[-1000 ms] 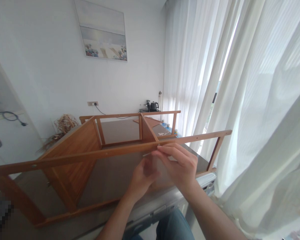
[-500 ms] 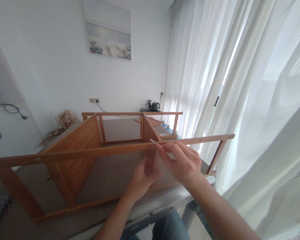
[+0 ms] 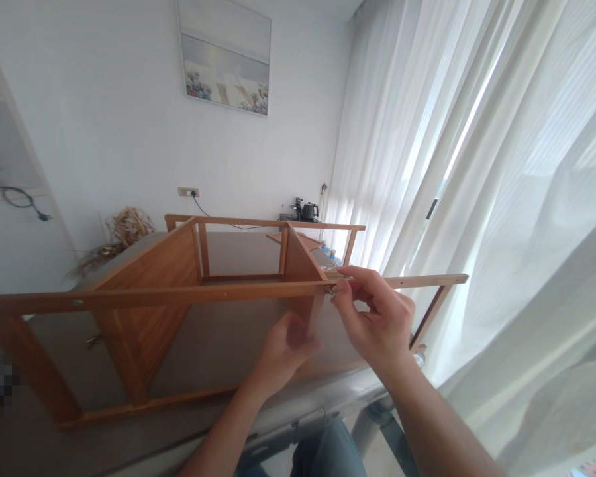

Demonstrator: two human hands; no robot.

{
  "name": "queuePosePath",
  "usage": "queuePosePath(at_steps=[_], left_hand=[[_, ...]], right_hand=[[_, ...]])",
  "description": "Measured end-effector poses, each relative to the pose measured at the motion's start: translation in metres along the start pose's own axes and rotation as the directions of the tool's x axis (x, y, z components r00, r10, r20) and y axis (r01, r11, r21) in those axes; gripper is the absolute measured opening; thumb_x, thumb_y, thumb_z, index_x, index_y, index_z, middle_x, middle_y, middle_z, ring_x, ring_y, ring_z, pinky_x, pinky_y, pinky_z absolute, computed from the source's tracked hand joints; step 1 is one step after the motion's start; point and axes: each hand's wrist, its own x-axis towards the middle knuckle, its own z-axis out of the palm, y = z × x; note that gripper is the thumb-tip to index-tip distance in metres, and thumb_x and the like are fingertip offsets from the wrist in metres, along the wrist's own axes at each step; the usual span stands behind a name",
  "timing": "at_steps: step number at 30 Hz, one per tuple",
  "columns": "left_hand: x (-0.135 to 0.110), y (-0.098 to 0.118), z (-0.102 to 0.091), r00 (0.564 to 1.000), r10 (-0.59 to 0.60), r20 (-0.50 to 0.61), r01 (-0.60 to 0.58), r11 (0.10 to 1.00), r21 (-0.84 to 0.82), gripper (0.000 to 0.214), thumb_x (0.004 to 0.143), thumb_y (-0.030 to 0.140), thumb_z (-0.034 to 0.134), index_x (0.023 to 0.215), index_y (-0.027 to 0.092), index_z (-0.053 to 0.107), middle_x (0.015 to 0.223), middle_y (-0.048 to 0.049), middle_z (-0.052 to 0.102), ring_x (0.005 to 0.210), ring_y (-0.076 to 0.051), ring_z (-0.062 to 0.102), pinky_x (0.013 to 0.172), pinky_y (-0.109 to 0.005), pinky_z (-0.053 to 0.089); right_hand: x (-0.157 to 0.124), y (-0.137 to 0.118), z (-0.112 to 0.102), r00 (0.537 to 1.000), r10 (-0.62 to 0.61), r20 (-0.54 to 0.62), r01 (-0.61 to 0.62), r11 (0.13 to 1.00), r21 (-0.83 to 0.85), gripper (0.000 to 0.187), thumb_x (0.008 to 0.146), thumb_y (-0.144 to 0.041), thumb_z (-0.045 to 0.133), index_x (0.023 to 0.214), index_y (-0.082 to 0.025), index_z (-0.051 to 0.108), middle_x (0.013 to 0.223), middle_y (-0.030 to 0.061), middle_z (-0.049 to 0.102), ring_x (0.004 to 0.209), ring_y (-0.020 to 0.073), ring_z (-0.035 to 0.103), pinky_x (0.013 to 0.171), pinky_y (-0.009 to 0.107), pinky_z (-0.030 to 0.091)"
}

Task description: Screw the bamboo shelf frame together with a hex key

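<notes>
A wooden frame lies on its side across a grey table, with a slatted panel at left and a plain board right of the middle. My left hand is closed around the near end of the plain board, below the front rail. At the rail, beside the joint with that board, my right hand pinches a small, thin metal screw. Most of the screw is hidden by the fingers and the rail.
The table's metal edge runs in front of my knees. White curtains hang close on the right. Dried plants lie at the back left, and a black kettle stands by the far wall. A brass-coloured fitting sticks out from the left panel.
My right hand has shifted slightly right, and the thin metal piece that pointed left from its fingertips is now at the rail. My left hand keeps its hold. The view has tilted slightly.
</notes>
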Motion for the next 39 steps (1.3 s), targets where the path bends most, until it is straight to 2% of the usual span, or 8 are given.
queuePosePath(at_steps=[4, 7, 12, 21, 25, 29, 34, 39], left_hand=[[-0.001, 0.002, 0.000, 1.000, 0.003, -0.022, -0.003, 1.000, 0.023, 0.048, 0.072, 0.050, 0.087, 0.093, 0.019, 0.057, 0.082, 0.0002, 0.063, 0.074, -0.015, 0.058, 0.069, -0.026, 0.044], [-0.001, 0.004, -0.001, 1.000, 0.000, -0.018, 0.001, 1.000, 0.017, 0.048, 0.072, 0.051, 0.087, 0.093, 0.019, 0.057, 0.083, -0.0005, 0.064, 0.076, -0.016, 0.061, 0.070, -0.026, 0.046], [-0.001, 0.002, -0.001, 1.000, -0.021, 0.010, 0.021, 1.000, 0.022, 0.049, 0.075, 0.053, 0.084, 0.096, 0.019, 0.056, 0.090, -0.0034, 0.068, 0.084, -0.019, 0.065, 0.073, -0.028, 0.048], [-0.001, 0.003, -0.001, 1.000, 0.000, 0.006, 0.000, 1.000, 0.016, 0.047, 0.075, 0.052, 0.085, 0.091, 0.020, 0.054, 0.080, 0.0010, 0.062, 0.075, -0.015, 0.060, 0.068, -0.025, 0.045], [-0.001, 0.002, -0.001, 1.000, 0.002, 0.015, -0.002, 1.000, 0.012, 0.047, 0.075, 0.051, 0.085, 0.093, 0.020, 0.055, 0.083, 0.0012, 0.061, 0.077, -0.015, 0.059, 0.069, -0.025, 0.045], [0.000, 0.002, -0.001, 0.999, -0.010, 0.037, 0.010, 1.000, -0.023, 0.048, 0.075, 0.052, 0.086, 0.093, 0.020, 0.054, 0.084, 0.0005, 0.062, 0.076, -0.015, 0.060, 0.068, -0.025, 0.045], [0.000, 0.002, -0.001, 1.000, 0.003, 0.015, -0.003, 1.000, 0.008, 0.048, 0.074, 0.053, 0.085, 0.093, 0.020, 0.056, 0.084, -0.0011, 0.065, 0.079, -0.017, 0.062, 0.069, -0.026, 0.046], [-0.001, 0.003, 0.000, 1.000, 0.004, -0.001, -0.004, 0.999, 0.041, 0.049, 0.074, 0.055, 0.085, 0.091, 0.020, 0.056, 0.081, 0.0004, 0.063, 0.074, -0.016, 0.060, 0.068, -0.026, 0.045]], right_hand=[[-0.008, 0.005, -0.006, 1.000, 0.021, -0.001, -0.021, 0.999, 0.050, 0.023, 0.092, -0.016, 0.068, 0.114, -0.024, 0.070, 0.081, -0.0014, 0.074, 0.064, 0.0127, 0.071, 0.067, 0.025, 0.060], [-0.014, 0.010, -0.011, 1.000, -0.030, 0.009, 0.029, 0.999, 0.014, 0.032, 0.091, -0.012, 0.069, 0.121, -0.024, 0.070, 0.091, 0.0013, 0.072, 0.065, 0.0119, 0.067, 0.065, 0.027, 0.059], [-0.019, 0.014, -0.017, 0.993, -0.111, -0.039, 0.107, 0.989, -0.105, 0.021, 0.092, -0.013, 0.072, 0.109, -0.025, 0.075, 0.113, 0.0079, 0.066, 0.078, 0.0147, 0.069, 0.066, 0.030, 0.060], [-0.029, 0.014, -0.012, 0.988, -0.149, 0.035, 0.153, 0.976, -0.153, 0.008, 0.093, -0.015, 0.072, 0.095, -0.023, 0.072, 0.077, -0.0001, 0.071, 0.061, 0.0112, 0.065, 0.060, 0.023, 0.053], [-0.030, 0.013, -0.012, 0.988, -0.144, 0.055, 0.150, 0.980, -0.130, 0.008, 0.094, -0.015, 0.070, 0.098, -0.022, 0.072, 0.075, -0.0006, 0.069, 0.060, 0.0105, 0.064, 0.061, 0.022, 0.052], [-0.035, 0.010, -0.008, 0.992, -0.053, 0.114, 0.063, 0.994, -0.088, 0.006, 0.096, -0.020, 0.067, 0.092, -0.023, 0.071, 0.069, -0.0013, 0.065, 0.057, 0.0113, 0.060, 0.057, 0.023, 0.050], [-0.038, 0.007, -0.001, 0.990, 0.031, 0.136, -0.028, 0.999, -0.023, 0.010, 0.096, -0.021, 0.067, 0.086, -0.022, 0.069, 0.070, -0.0007, 0.068, 0.058, 0.0112, 0.062, 0.058, 0.022, 0.050], [-0.032, 0.009, -0.006, 0.992, -0.001, 0.122, 0.004, 1.000, -0.025, 0.010, 0.096, -0.019, 0.068, 0.086, -0.021, 0.070, 0.067, -0.0021, 0.064, 0.057, 0.0106, 0.060, 0.057, 0.022, 0.049]])
